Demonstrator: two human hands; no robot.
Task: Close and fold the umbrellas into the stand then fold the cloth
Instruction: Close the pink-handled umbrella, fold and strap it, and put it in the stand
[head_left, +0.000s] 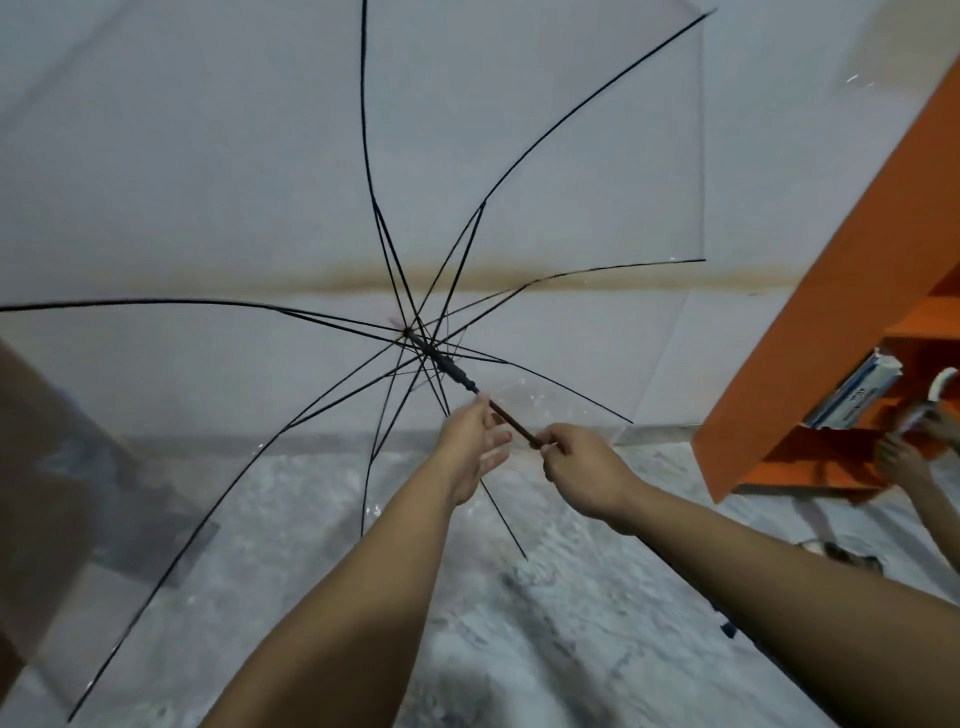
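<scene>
Two bare hands meet at the shaft (511, 420) of an open clear umbrella (410, 332), seen from the head camera. The right hand (582, 467) has its fingers curled round the lower end of the shaft, so this grip is closed on it. The left hand (475, 447) lies at 9 o'clock of the right one, fingers straight and loose, its fingertips touching the shaft just below the black runner (449, 366); that grip is not clasped round anything.

From the right hand, the shaft runs up toward 10 o'clock to the hub, where the black ribs (545, 135) fan out. The canopy spreads wide: ribs reach the frame's left edge at 9 o'clock, the top edge at 12 o'clock, and toward 2 o'clock near the upper right corner. Shorter ribs point down toward 5 and 7 o'clock, ending over the floor (519, 623).

At 3 o'clock of the hands stands an orange shelf (810, 332), near the canopy's right rim. Boxes (852, 395) sit in it, and another person's hands (904, 457) are at its lower compartment. A pale wall (208, 182) with a brown stain band lies behind the canopy. At 8 o'clock, a dark blurred shape (41, 467) shows through the plastic. The floor at 6 o'clock, between the forearms, is mottled grey.
</scene>
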